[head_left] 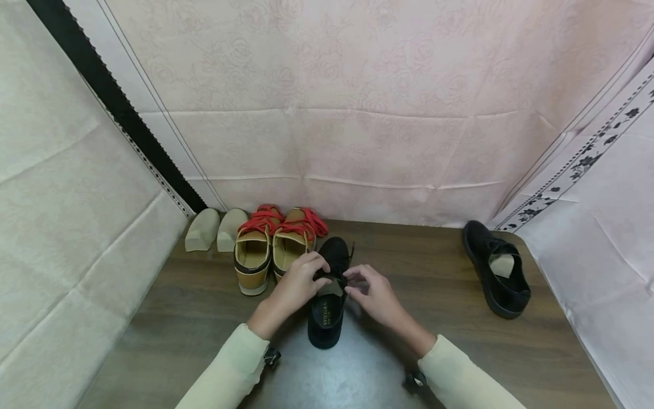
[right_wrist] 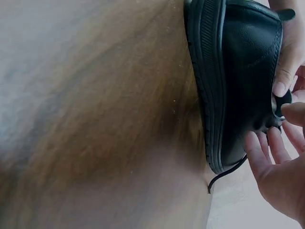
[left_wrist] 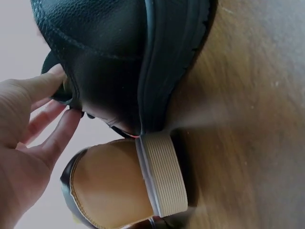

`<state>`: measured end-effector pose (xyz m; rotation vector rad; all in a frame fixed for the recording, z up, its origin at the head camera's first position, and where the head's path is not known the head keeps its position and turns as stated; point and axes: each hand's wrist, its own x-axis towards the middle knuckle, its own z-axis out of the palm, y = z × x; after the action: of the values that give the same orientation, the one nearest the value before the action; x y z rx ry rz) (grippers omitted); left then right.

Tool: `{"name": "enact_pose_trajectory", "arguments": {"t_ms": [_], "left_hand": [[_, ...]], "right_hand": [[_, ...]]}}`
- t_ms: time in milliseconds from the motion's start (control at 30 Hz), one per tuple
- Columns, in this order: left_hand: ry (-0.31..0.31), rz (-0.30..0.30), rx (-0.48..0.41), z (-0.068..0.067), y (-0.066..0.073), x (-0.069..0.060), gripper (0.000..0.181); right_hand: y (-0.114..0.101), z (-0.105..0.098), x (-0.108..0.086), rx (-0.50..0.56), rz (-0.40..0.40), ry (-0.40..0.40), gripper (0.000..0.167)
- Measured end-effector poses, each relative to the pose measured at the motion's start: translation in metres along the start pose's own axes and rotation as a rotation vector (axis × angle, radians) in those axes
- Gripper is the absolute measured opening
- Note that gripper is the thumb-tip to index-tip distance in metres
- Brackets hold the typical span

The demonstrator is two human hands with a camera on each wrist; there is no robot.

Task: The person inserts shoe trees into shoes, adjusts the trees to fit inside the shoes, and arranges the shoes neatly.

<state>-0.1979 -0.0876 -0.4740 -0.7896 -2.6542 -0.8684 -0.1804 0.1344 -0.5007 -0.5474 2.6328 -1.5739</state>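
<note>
A black lace-up shoe (head_left: 334, 254) stands on the wooden floor, toe facing away, with gold lettering on its insole (head_left: 327, 312). Inside it a pale piece (head_left: 331, 288) shows below the tongue. My left hand (head_left: 298, 284) pinches the edge of the opening on the left side, thumb and fingertips on either side in the left wrist view (left_wrist: 28, 129). From the right, my right hand (head_left: 375, 295) holds the shoe's edge by the eyelets between thumb and fingers. A loose black lace (right_wrist: 228, 172) hangs near the toe. Some fingertips are hidden.
Tan shoes with red laces (head_left: 252, 255) stand close on the left. Past them, two pale toe-shaped inserts (head_left: 202, 230) lean by the cloth wall. Far right lies the other black shoe (head_left: 482, 264) with a pale piece inside. Cloth walls (head_left: 357, 153) bound the floor.
</note>
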Motion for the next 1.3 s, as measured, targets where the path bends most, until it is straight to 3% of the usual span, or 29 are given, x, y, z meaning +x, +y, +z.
{"name": "enact_pose_trajectory", "arguments": {"t_ms": [133,300,400,533,667,833,1000,1300], "left_hand": [[-0.003,0.016,-0.022,-0.003,-0.002,-0.002,0.017],[-0.008,0.035,-0.016,-0.009,-0.002,-0.006,0.017],[-0.016,0.039,0.048,-0.013,-0.001,-0.009,0.018],[0.007,0.073,0.158,-0.018,0.0,-0.012,0.023],[0.059,0.121,0.221,-0.024,0.001,-0.014,0.028],[0.083,0.136,0.253,-0.028,0.001,-0.016,0.032],[0.093,0.142,0.269,-0.032,0.002,-0.017,0.035],[0.107,0.173,0.266,-0.035,0.0,-0.023,0.037]], "right_hand": [[-0.003,0.002,-0.008,-0.088,-0.101,0.027,0.025],[-0.007,0.007,-0.018,-0.217,-0.319,0.088,0.024],[-0.009,0.01,-0.023,-0.25,-0.433,0.084,0.023],[-0.014,0.013,-0.028,-0.269,-0.539,0.022,0.02],[-0.02,0.016,-0.031,-0.281,-0.602,-0.08,0.019],[-0.024,0.022,-0.034,-0.322,-0.69,-0.183,0.024],[-0.024,0.029,-0.035,-0.39,-0.767,-0.195,0.027],[-0.019,0.033,-0.037,-0.432,-0.752,-0.145,0.02]]}}
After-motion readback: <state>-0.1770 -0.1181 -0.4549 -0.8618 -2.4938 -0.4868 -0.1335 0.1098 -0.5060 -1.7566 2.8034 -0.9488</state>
